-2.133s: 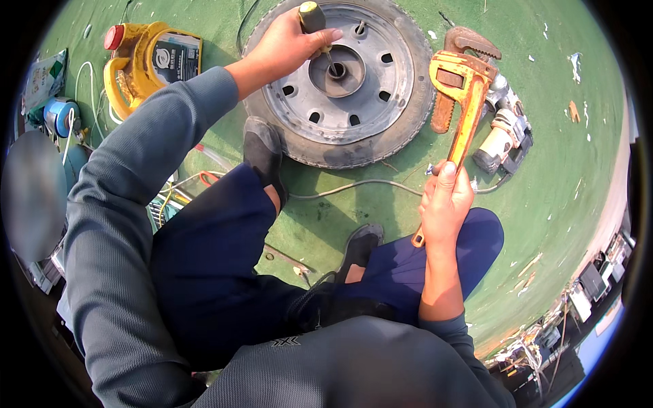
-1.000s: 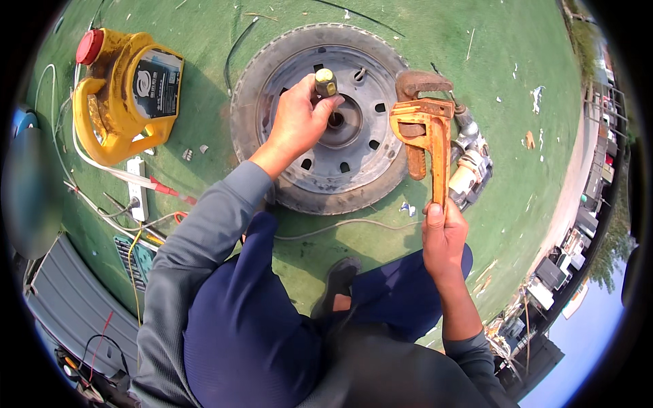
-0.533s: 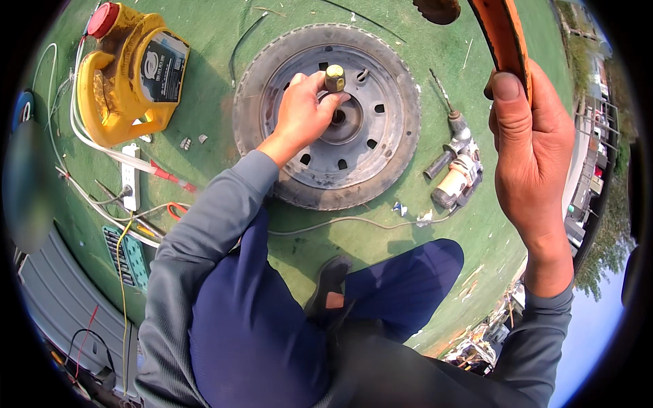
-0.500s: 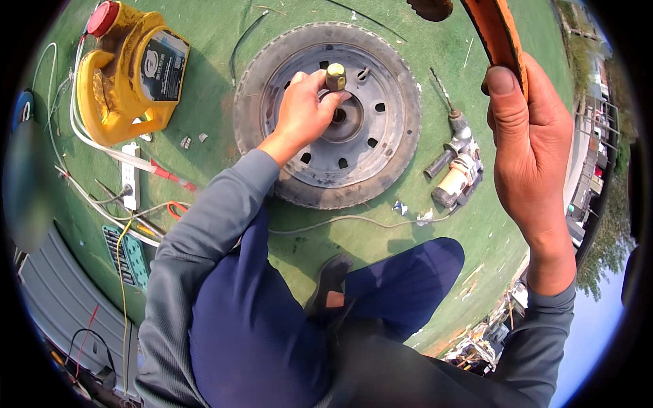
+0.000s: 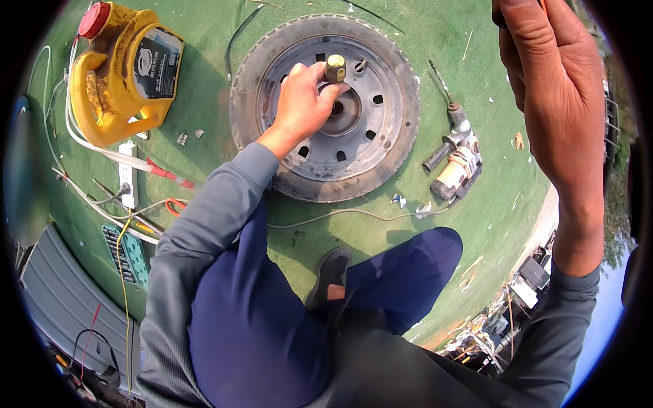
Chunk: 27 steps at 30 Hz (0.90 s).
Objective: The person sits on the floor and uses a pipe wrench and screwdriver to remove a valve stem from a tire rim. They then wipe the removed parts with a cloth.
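A tyre on a grey steel rim (image 5: 354,144) lies flat on the green floor in front of me. My left hand (image 5: 301,100) reaches over it and grips a short, thick metal bar (image 5: 335,68) with a worn yellowish top. The bar stands roughly upright beside the hub hole; its lower end is hidden behind my fingers. Raised at the upper right, my right hand (image 5: 554,81) is closed round an orange-handled hammer. Only a sliver of its orange handle (image 5: 543,5) shows at the top edge, and the head is out of view.
A corded power drill (image 5: 459,160) lies right of the tyre, its cable running below the tyre. To the left are a yellow jug (image 5: 92,109) with a red cap, a white power strip (image 5: 128,175), a green socket tray (image 5: 126,255) and a grey case (image 5: 71,299).
My right hand has risen up and to the right, carrying most of the hammer out of view. My left hand keeps its hold on the bar over the rim.
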### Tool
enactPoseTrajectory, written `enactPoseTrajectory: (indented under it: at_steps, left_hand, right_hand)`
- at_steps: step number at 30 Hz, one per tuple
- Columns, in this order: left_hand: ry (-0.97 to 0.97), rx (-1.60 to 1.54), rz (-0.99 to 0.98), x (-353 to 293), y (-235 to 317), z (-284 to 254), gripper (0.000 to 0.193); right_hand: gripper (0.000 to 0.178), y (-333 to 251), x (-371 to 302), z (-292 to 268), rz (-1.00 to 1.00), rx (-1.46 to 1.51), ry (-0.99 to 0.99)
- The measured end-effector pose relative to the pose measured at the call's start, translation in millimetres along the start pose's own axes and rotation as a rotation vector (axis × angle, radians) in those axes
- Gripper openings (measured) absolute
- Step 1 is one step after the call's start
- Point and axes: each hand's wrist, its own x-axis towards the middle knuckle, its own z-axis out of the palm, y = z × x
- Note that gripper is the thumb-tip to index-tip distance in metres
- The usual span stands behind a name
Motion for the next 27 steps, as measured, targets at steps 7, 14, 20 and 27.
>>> enactPoseTrajectory:
  at_steps: [7, 14, 20, 27]
  left_hand:
    - [-0.013, -0.112, 0.004, 7.1, 6.5, 9.3, 0.018]
    - [-0.010, -0.048, -0.068, -0.9, 3.3, 0.7, 0.020]
    - [-0.025, -0.011, 0.015, 5.3, 2.7, 17.9, 0.027]
    - [-0.079, 0.088, 0.067, -12.0, -5.8, 17.7, 0.035]
  right_hand:
    - [0.044, 77.8, 11.5, 57.0, 0.174, -0.503, 0.324]
    - [0.039, 5.3, -2.5, 34.1, -0.350, -0.390, 0.582]
    - [0.039, 86.2, 25.1, 60.2, 0.102, -0.662, 0.289]
    - [0.038, 73.8, -10.4, 57.8, 0.068, -0.378, 0.301]
